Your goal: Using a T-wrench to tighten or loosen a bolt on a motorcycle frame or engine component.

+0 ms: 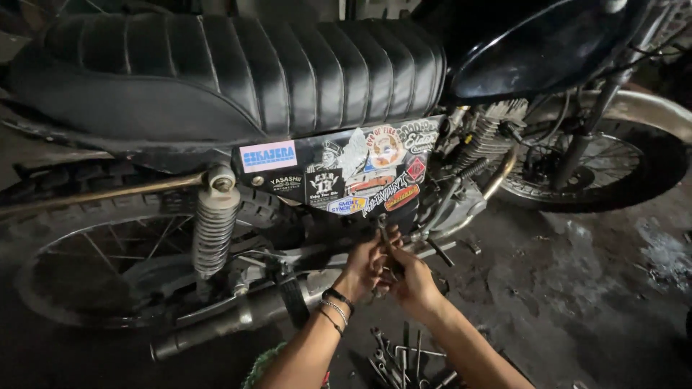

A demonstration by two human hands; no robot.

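Below sticker-covered side panel (353, 173), both hands — left (366, 265), right (412, 282) — closed around metal tool (387, 238)

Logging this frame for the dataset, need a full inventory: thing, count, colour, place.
motorcycle: 1, black, fills the upper frame
seat: 1, black ribbed, top left
fuel tank: 1, dark, top right
side cover: 1, black with many stickers, under the seat
shock spring: 1, silver, left of the side cover
rear wheel: 1, black tyre, spoked, left
front wheel: 1, black tyre, spoked, right
exhaust pipe: 1, grey metal, lower left
loose tools: several, metal, on the floor between the forearms
floor: dark, stained
bracelets: a few, dark and silver, left wrist
thin tool: 1, dark metal, in the hands
left hand: below the side cover, on the thin tool
right hand: touching the left hand, on the same tool
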